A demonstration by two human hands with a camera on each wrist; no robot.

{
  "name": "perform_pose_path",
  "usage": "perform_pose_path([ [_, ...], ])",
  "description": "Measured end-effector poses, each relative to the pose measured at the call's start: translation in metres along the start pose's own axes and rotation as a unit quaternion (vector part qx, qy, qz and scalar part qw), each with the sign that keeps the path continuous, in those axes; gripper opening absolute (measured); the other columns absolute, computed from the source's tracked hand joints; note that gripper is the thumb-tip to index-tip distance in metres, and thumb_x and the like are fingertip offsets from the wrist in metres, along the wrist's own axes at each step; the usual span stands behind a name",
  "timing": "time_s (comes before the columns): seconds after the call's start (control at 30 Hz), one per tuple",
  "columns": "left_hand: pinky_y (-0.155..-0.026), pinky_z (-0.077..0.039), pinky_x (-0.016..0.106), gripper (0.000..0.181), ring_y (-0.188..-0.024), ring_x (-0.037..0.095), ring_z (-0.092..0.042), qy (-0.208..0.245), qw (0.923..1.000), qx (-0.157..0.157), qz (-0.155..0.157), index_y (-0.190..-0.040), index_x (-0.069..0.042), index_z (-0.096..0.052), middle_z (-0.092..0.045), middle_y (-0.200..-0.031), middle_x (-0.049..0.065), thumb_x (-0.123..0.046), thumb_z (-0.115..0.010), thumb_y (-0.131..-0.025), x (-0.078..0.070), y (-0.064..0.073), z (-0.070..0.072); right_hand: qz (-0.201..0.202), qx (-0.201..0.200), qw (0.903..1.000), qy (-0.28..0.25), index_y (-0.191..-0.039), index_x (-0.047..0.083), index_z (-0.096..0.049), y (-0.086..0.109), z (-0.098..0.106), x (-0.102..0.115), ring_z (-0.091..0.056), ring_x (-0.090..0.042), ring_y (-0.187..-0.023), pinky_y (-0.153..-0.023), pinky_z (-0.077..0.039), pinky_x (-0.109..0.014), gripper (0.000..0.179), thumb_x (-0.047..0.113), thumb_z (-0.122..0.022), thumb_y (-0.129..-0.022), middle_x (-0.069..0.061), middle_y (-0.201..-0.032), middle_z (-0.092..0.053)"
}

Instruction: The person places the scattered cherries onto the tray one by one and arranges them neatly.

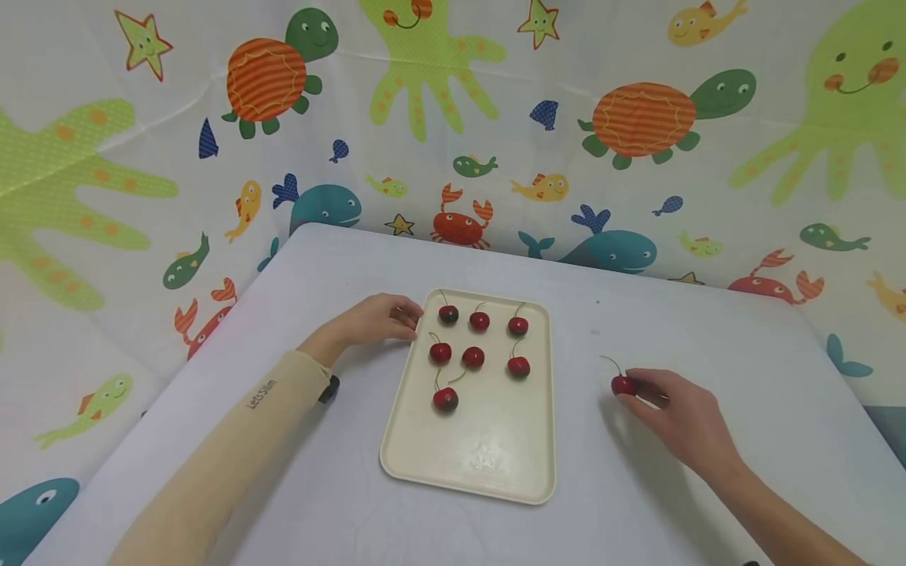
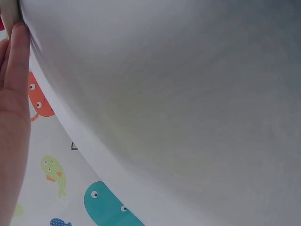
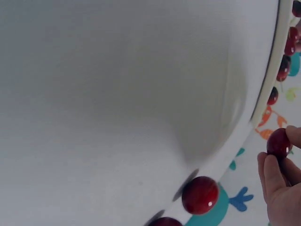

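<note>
A cream tray (image 1: 488,456) lies in the middle of the white table (image 1: 743,338) and carries several red cherries (image 1: 473,358) in rows at its far end. My left hand (image 1: 396,318) rests on the table at the tray's far left corner, fingertips against the rim. The left wrist view shows a straight finger (image 2: 14,94) reaching that tray corner (image 2: 10,12). To the right of the tray, my right hand (image 1: 640,391) pinches a stemmed cherry (image 1: 623,385) that sits on the table. The right wrist view shows this cherry (image 3: 279,142) between thumb and fingers (image 3: 273,172).
Two more cherries (image 3: 200,195) appear low in the right wrist view, near the table's edge. A sea-animal printed cloth (image 1: 453,118) hangs behind and around the table. The tray's near half holds nothing.
</note>
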State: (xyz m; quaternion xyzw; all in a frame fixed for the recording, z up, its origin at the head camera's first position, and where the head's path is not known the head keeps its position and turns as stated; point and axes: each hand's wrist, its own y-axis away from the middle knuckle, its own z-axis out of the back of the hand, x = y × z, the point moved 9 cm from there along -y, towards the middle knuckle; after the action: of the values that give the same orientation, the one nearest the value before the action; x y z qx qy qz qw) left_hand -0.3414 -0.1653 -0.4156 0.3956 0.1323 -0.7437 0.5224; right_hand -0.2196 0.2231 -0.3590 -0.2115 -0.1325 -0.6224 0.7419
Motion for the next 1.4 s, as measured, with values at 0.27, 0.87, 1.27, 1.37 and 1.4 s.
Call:
perform_pose_path([
  [0.27, -0.099, -0.048, 0.040, 0.043, -0.106, 0.022, -0.061, 0.001, 1.0000, -0.002, 0.000, -0.128, -0.004, -0.060, -0.067, -0.112, 0.008, -0.016, -0.073, -0.089, 0.001, -0.001, 0.000, -0.034, 0.011, 0.9982, -0.048, -0.123, 0.006, -0.065, -0.003, -0.005, 0.010, -0.067, -0.030, -0.100, -0.078, -0.058, -0.037, 0.041, 0.021, -0.076, -0.086, -0.014, -0.110, -0.069],
  [0.87, -0.099, -0.048, 0.041, 0.043, -0.106, 0.022, -0.061, -0.004, 0.9999, -0.003, -0.009, -0.128, -0.005, -0.060, -0.067, -0.113, 0.007, -0.017, -0.073, -0.089, 0.002, -0.001, -0.001, -0.075, 0.052, 0.9892, -0.115, -0.128, 0.010, -0.062, -0.010, -0.026, 0.033, -0.065, -0.031, -0.108, -0.082, -0.057, -0.039, 0.046, 0.026, -0.075, -0.087, -0.011, -0.116, -0.068],
  [1.27, -0.099, -0.048, 0.040, 0.043, -0.106, 0.022, -0.061, -0.003, 0.9999, -0.003, -0.011, -0.128, -0.004, -0.060, -0.067, -0.112, 0.008, -0.016, -0.073, -0.088, 0.001, 0.000, -0.001, -0.070, 0.065, 0.9861, -0.136, -0.128, 0.010, -0.062, -0.014, -0.038, 0.047, -0.064, -0.030, -0.109, -0.082, -0.057, -0.037, 0.046, 0.027, -0.075, -0.087, -0.010, -0.118, -0.067],
  [1.37, -0.098, -0.048, 0.040, 0.043, -0.105, 0.022, -0.061, -0.003, 0.9999, -0.002, -0.012, -0.127, -0.004, -0.060, -0.067, -0.111, 0.008, -0.016, -0.074, -0.088, -0.001, 0.000, -0.001, -0.069, 0.066, 0.9848, -0.145, -0.128, 0.011, -0.062, -0.015, -0.040, 0.051, -0.064, -0.029, -0.109, -0.083, -0.056, -0.036, 0.045, 0.027, -0.075, -0.088, -0.010, -0.118, -0.067],
  [1.4, -0.098, -0.048, 0.040, 0.043, -0.105, 0.022, -0.061, -0.002, 0.9999, -0.002, -0.012, -0.127, -0.004, -0.060, -0.067, -0.111, 0.008, -0.016, -0.074, -0.088, -0.001, 0.001, -0.001, -0.070, 0.068, 0.9840, -0.149, -0.127, 0.011, -0.063, -0.016, -0.041, 0.052, -0.065, -0.028, -0.108, -0.083, -0.057, -0.036, 0.044, 0.027, -0.075, -0.088, -0.009, -0.117, -0.067],
])
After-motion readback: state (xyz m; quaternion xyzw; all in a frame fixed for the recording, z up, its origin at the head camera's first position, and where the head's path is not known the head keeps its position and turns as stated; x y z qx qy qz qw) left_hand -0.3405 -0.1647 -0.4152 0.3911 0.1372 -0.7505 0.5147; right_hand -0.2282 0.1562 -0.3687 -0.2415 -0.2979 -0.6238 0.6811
